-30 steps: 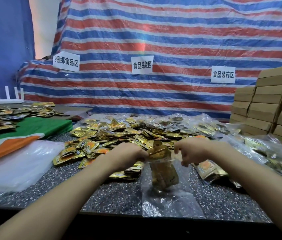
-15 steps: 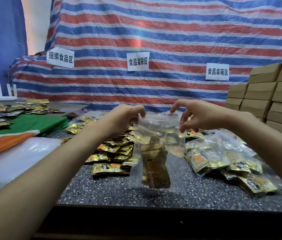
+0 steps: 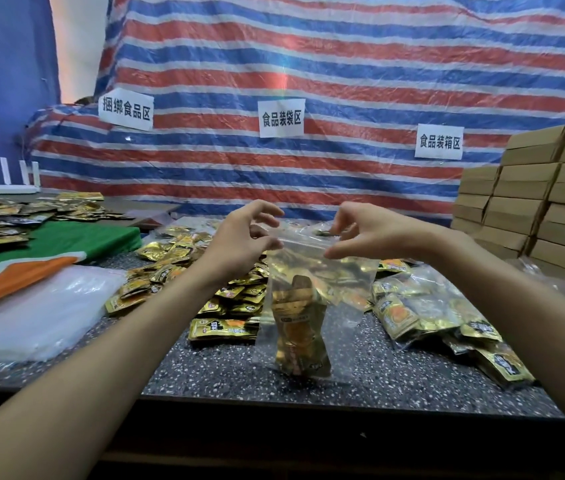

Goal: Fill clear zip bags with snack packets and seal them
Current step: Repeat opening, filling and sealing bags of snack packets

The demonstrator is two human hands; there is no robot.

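Head view: speckled counter [image 3: 395, 386] carries a wide heap of loose snack packets [image 3: 225, 306]. Above its near edge the clear zip bag [image 3: 329, 271] hangs upright, with gold packets [image 3: 298, 337] slumped at its bottom. Left hand [image 3: 239, 244] and right hand [image 3: 371, 233] each pinch the zip strip at the top, one toward either end. Risks, as judged: the strip closes only in part if the middle is skipped; a slackened pinch drops the bag; trapped air reopens the seal.

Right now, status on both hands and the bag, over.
Left grip and right grip pinching top strip of zip bag. Bag hangs upright, gold packets inside; seal state unclear. No obstruction seen.
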